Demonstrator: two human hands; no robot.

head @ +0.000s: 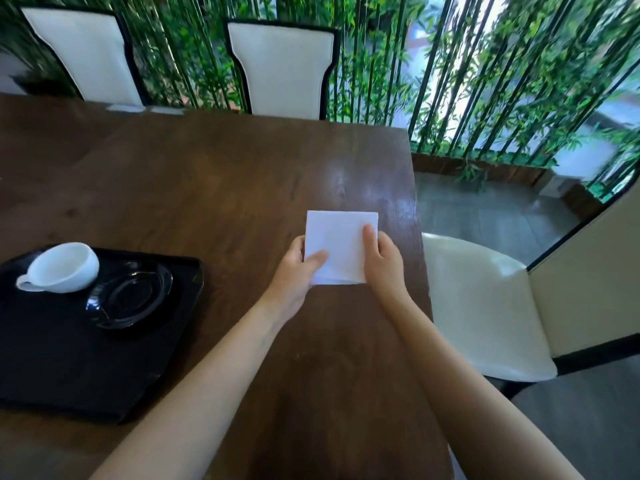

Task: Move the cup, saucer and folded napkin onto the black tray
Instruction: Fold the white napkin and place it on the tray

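Left hand [294,275] and right hand [382,261] both gripping white folded napkin [337,245] above wooden counter [207,188], cup [64,266] and saucer [130,296] on black tray [69,368]

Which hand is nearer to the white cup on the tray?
The left hand is nearer. It holds the napkin's left edge, to the right of the white cup. The right hand holds the napkin's right edge, farther away.
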